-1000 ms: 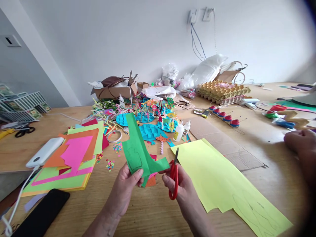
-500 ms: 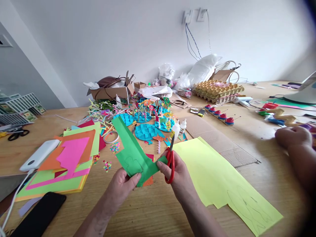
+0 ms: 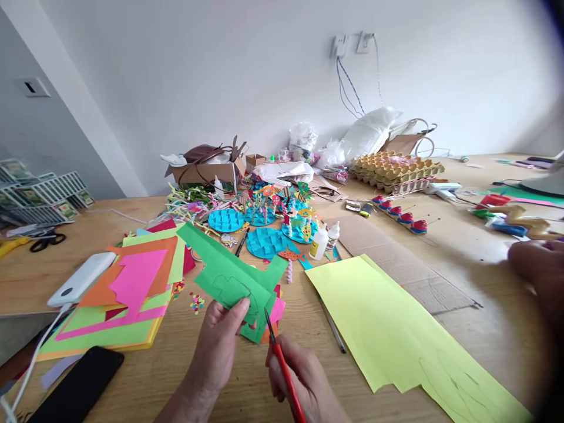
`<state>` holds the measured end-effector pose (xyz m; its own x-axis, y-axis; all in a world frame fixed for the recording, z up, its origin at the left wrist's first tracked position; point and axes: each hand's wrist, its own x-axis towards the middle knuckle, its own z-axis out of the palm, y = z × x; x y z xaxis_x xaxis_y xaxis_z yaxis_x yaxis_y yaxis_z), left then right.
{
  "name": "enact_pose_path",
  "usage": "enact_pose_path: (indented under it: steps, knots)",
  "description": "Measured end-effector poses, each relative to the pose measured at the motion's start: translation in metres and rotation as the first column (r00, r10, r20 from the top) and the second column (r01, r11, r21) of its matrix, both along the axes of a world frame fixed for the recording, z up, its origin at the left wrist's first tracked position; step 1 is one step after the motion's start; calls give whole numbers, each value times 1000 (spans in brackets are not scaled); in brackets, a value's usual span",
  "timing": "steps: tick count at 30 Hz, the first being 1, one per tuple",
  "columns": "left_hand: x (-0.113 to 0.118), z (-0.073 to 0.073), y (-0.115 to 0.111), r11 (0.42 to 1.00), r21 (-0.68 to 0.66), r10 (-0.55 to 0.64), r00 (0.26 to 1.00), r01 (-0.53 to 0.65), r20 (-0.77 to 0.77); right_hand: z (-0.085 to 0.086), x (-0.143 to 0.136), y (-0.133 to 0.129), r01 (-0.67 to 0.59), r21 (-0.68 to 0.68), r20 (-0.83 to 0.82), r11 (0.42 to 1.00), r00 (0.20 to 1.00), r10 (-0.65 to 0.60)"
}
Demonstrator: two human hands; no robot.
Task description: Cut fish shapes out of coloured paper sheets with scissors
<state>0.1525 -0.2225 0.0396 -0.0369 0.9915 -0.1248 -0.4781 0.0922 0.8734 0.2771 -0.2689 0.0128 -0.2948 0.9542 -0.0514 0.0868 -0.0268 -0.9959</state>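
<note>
My left hand (image 3: pixel 220 335) pinches the lower edge of a green paper (image 3: pixel 229 276), thumb on top. A pencil outline with wavy curves shows on the paper, which has an irregular, partly cut shape. My right hand (image 3: pixel 299 376) is closed around red-handled scissors (image 3: pixel 282 364). Their dark tips point up and touch or nearly touch the green paper's lower right part. Pink and orange paper scraps (image 3: pixel 277 309) lie partly hidden behind the green paper. To the right rests a large yellow sheet (image 3: pixel 379 311) with a pencil drawing near its lower end.
Colored papers (image 3: pixel 141 276), a white power bank (image 3: pixel 81 279) and a black phone (image 3: pixel 79 385) lie left. Blue discs with paper figures (image 3: pixel 267 242), glue bottles (image 3: pixel 319 242) and egg trays (image 3: pixel 396 170) stand farther back. Another person's hand (image 3: pixel 535 261) is at the right edge.
My right hand has let go of the green paper and moved down with the scissors, whose tips now sit at the paper's lower right. The green paper has turned. The view has shifted slightly.
</note>
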Motion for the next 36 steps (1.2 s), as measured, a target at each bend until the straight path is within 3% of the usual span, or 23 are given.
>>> enact_pose_path:
  steps: [16, 22, 36]
  knots:
    - [11, -7, -4, 997, -48, 59, 998, -60, -18, 2, -4, 1, 13, -91, -119, 996, 993, -23]
    - [12, -10, -4, 999, -27, 22, 1000, -22, -5, 2, -2, 1, 20, -115, -108, 993, 994, -32]
    - [16, -15, -5, 996, -48, 72, 996, -70, 48, 1, -2, 0, 37, -135, -135, 990, 989, -55]
